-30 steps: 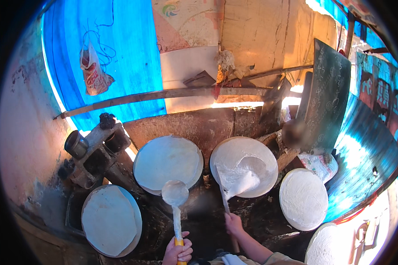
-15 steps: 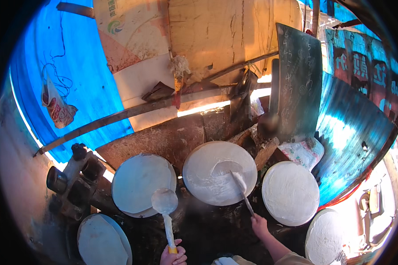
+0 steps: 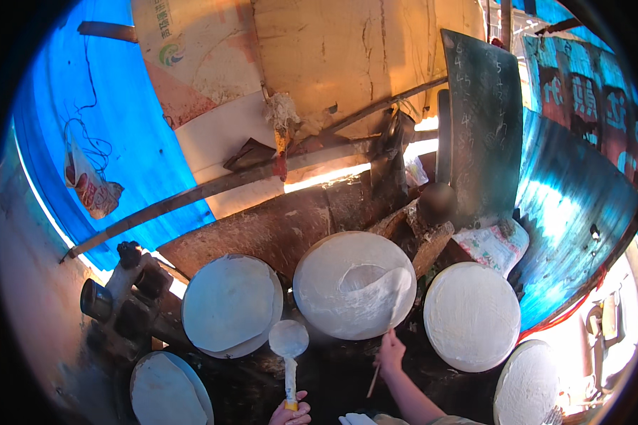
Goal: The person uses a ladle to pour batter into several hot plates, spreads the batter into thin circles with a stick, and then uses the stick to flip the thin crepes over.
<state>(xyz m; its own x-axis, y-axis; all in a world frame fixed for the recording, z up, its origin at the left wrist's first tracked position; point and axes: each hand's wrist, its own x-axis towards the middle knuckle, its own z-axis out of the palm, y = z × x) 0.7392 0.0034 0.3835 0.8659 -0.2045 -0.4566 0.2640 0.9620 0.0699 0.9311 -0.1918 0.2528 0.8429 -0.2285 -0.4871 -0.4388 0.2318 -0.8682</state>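
Note:
My left hand (image 3: 291,413) at the bottom edge grips the handle of a batter-coated round ladle (image 3: 288,338), which points up between two griddles. My right hand (image 3: 390,352) holds a thin wooden stick (image 3: 380,361) at the near edge of the middle round griddle (image 3: 319,276). On that griddle a thin white crepe sheet (image 3: 376,287) is partly lifted and folded at its right side. A flat white sheet covers the left round griddle (image 3: 230,304).
More white-coated round griddles sit at the right (image 3: 471,315), lower right (image 3: 528,386) and lower left (image 3: 166,389). A dark stove pipe block (image 3: 124,297) stands at left. A dark slate board (image 3: 482,127), blue tarp (image 3: 120,127) and corrugated blue sheet (image 3: 581,219) enclose the space.
The view has tilted up and shifted, so the griddles sit lower and further right. My right hand with the stick has drawn back toward the near edge of the middle griddle; the sheet is more spread.

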